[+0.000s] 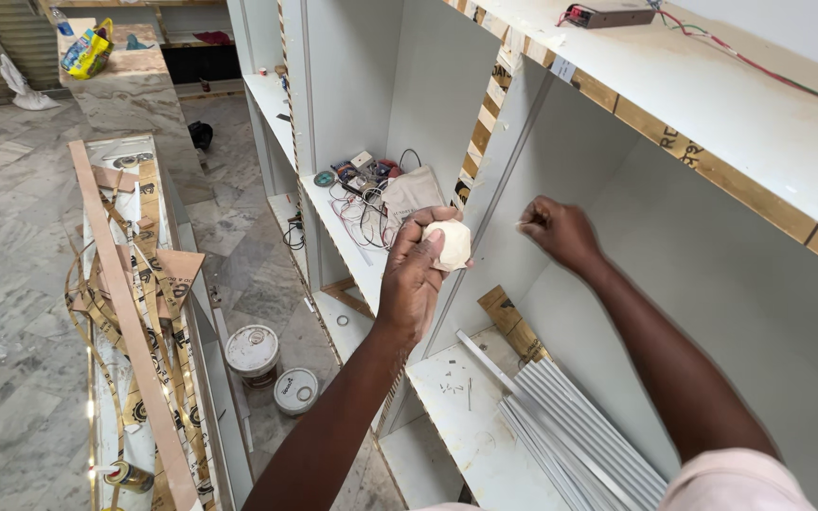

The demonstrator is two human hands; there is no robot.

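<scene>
A tall white shelving unit point(712, 123) fills the right side, with a bundle of pale metal strips point(570, 426) lying on a lower shelf. The left hand point(414, 274) is curled around a whitish lump of putty point(452, 243) at the shelf's upright edge, while the right hand point(556, 230) is closed into a fist, pinching something too small to tell

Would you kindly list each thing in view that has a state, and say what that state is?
Left hand: closed around a pale lump, held up.
Right hand: fist pinched shut against the shelf wall; what it pinches is too small to tell.
White strips: lying bundled on the lower shelf.
Two tubs: upright on the floor, lids on.
Wires: tangled on the middle shelf.
</scene>
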